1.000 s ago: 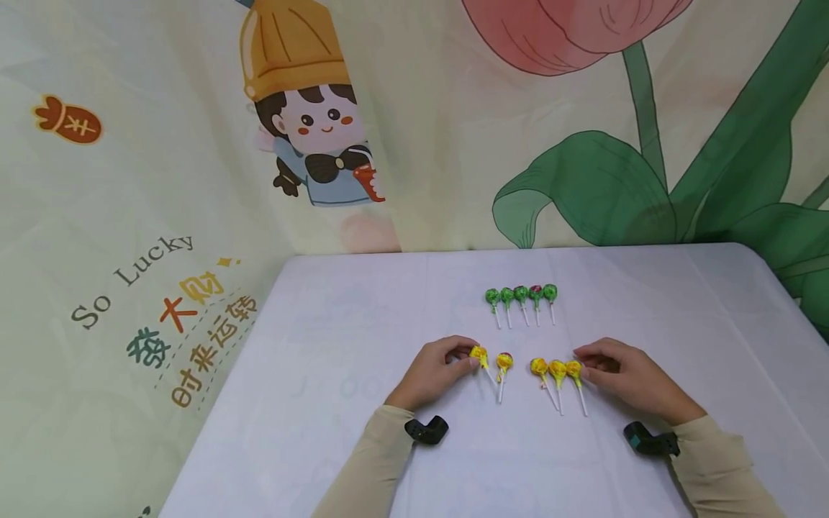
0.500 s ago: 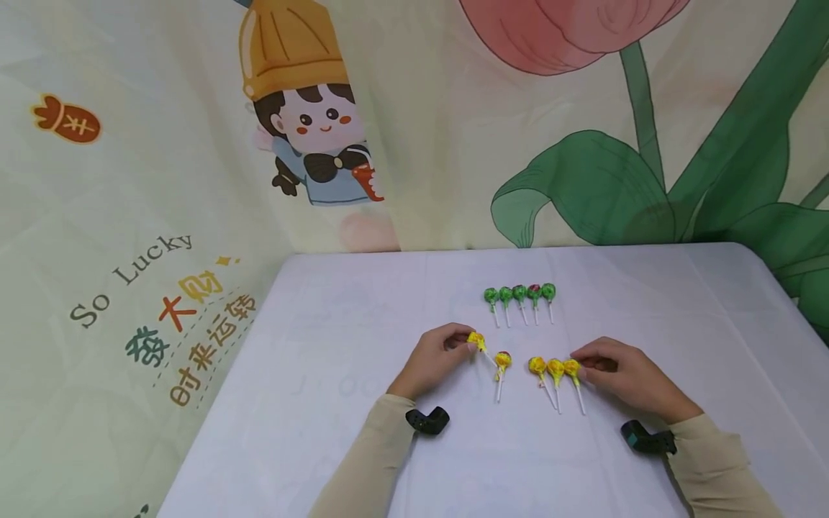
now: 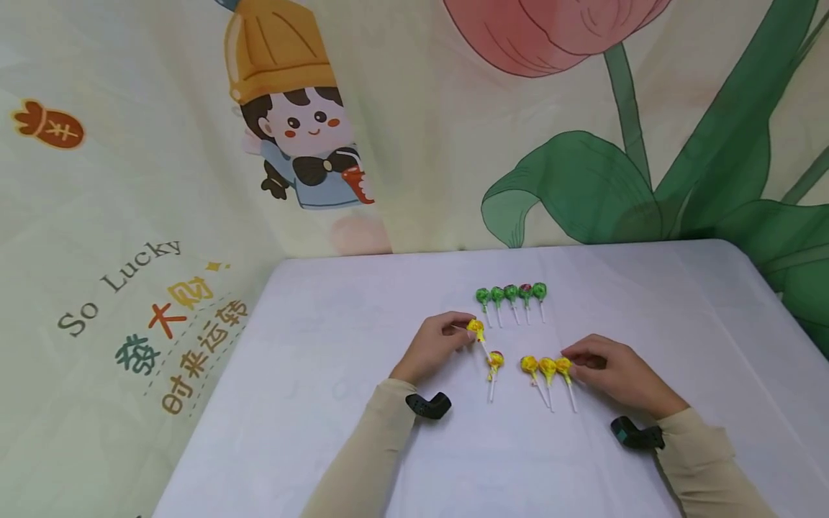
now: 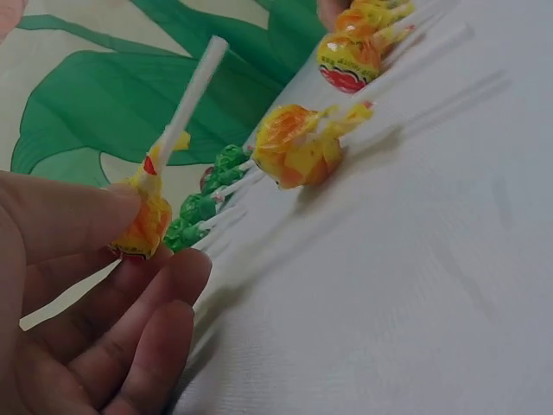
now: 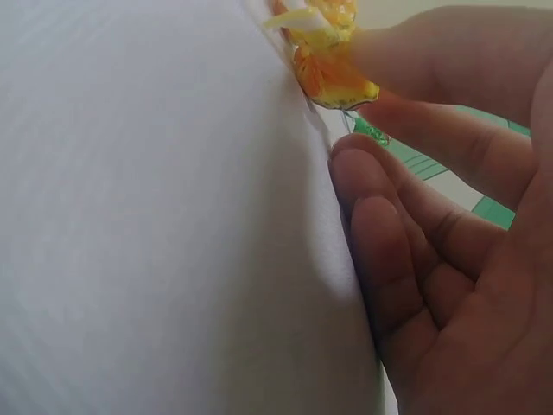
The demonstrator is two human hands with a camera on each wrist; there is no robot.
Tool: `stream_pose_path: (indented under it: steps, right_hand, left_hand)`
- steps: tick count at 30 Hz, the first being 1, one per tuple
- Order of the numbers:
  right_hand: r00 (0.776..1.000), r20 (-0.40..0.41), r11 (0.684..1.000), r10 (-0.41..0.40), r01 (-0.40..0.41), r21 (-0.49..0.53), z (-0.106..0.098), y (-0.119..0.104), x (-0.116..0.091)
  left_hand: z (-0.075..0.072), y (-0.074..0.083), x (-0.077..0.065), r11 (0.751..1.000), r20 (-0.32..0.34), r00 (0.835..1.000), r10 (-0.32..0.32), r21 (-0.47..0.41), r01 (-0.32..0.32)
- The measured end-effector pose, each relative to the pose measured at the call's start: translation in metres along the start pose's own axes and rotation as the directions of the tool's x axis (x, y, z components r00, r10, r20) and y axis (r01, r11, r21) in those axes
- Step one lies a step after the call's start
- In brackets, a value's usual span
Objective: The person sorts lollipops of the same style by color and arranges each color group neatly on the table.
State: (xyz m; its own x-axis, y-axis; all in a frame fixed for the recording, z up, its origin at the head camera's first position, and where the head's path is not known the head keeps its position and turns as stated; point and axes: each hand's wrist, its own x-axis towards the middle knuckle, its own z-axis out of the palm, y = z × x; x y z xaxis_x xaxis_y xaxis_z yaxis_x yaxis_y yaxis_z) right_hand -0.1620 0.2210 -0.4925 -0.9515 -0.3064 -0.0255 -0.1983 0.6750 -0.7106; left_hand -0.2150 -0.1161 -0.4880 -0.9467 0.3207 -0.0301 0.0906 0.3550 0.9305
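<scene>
My left hand (image 3: 435, 348) pinches a yellow-wrapped lollipop (image 4: 149, 220) by its candy end between thumb and fingers. In the left wrist view its white stick points up, and the candy is held off the white surface. Below it in the head view, a second yellow lollipop (image 3: 495, 361) lies alone. To the right, three yellow lollipops (image 3: 547, 367) lie side by side with sticks toward me. At the rightmost of these, my right hand (image 3: 618, 370) has thumb and forefinger on the candy end (image 5: 333, 79), its other fingers curled near the cloth.
A row of several green lollipops (image 3: 512, 293) lies farther back on the white table (image 3: 350, 309). Behind the table hangs a printed curtain (image 3: 421, 129). A black wrist camera (image 3: 429, 406) sits on the left wrist, another camera (image 3: 637, 434) on the right.
My left hand has lifted its yellow lollipop and carried it away from me, toward the green row. My right hand stays at the rightmost yellow lollipop. The head view has shifted slightly.
</scene>
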Motion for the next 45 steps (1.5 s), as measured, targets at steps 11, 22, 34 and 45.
stream_pose_path:
  steps: [11,22,34,45]
  right_hand:
    - [1.000,-0.009,1.000,0.012,-0.012,-0.001,0.001,-0.002,0.001]
    - [1.000,-0.018,1.000,0.009,-0.009,-0.004,0.005,-0.002,0.003]
    - [0.999,-0.038,1.000,0.004,-0.004,-0.002,0.006,0.000,0.001]
    - [0.999,-0.044,1.000,-0.005,0.004,-0.005,0.006,0.000,0.001]
  left_hand:
    - [0.003,0.006,0.012,0.999,-0.035,0.999,-0.041,-0.010,0.040]
    - [-0.001,0.008,0.022,0.995,-0.039,0.998,-0.053,0.085,0.056]
    - [0.007,0.011,0.030,0.985,-0.070,0.997,-0.026,0.167,0.038]
    - [0.011,0.010,0.030,0.981,-0.044,0.999,0.024,0.193,-0.015]
